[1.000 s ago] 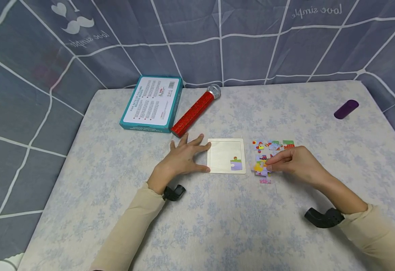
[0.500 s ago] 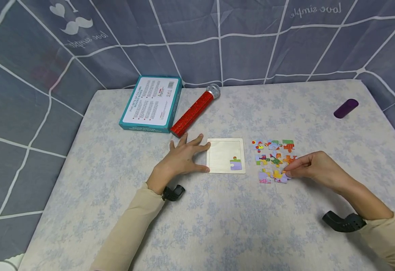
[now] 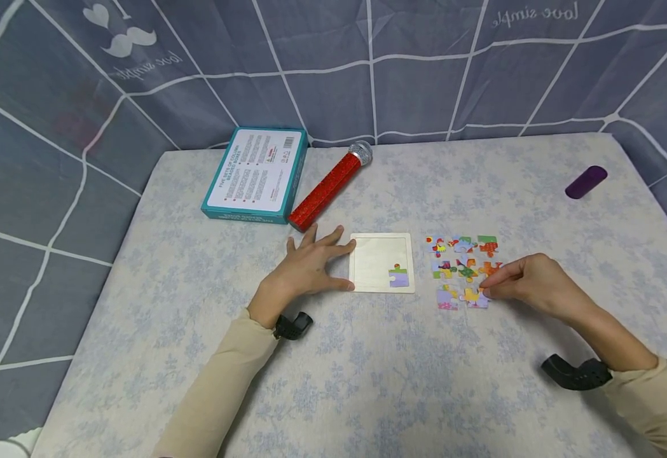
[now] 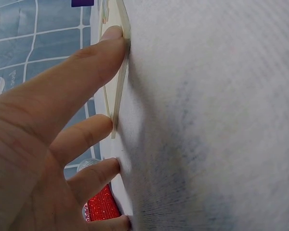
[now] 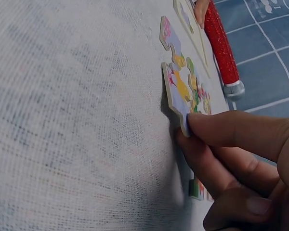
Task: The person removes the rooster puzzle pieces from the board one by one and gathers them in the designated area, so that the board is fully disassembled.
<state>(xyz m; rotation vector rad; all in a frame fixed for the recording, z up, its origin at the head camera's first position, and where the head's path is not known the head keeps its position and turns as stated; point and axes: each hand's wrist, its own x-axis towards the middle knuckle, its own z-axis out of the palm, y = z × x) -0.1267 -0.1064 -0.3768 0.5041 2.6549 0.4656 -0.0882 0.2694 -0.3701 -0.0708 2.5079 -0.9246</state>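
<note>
A pale square puzzle frame [image 3: 370, 261] lies flat on the table, with one purple and green puzzle piece [image 3: 398, 277] in its lower right corner. My left hand [image 3: 304, 267] spreads its fingers at the frame's left side, thumb and index finger touching the edge. Right of the frame, several colourful puzzle pieces [image 3: 466, 271] lie in rough rows. My right hand [image 3: 530, 286] pinches a yellow and purple puzzle piece [image 5: 177, 89] between thumb and fingers at the right end of the front row. In the right wrist view its near edge stands slightly off the cloth.
A teal box [image 3: 255, 175] with a white printed label lies at the back left. Beside it, a red glittery microphone [image 3: 327, 191] slants across the table. A dark purple cylinder [image 3: 586, 182] lies at the back right. Grey curtain [image 3: 425, 89] with white lines hangs behind the table.
My right hand has carried the yellow and purple piece rightward from over the left pieces to the front row, then shifted it only slightly. The left hand has stayed at the frame.
</note>
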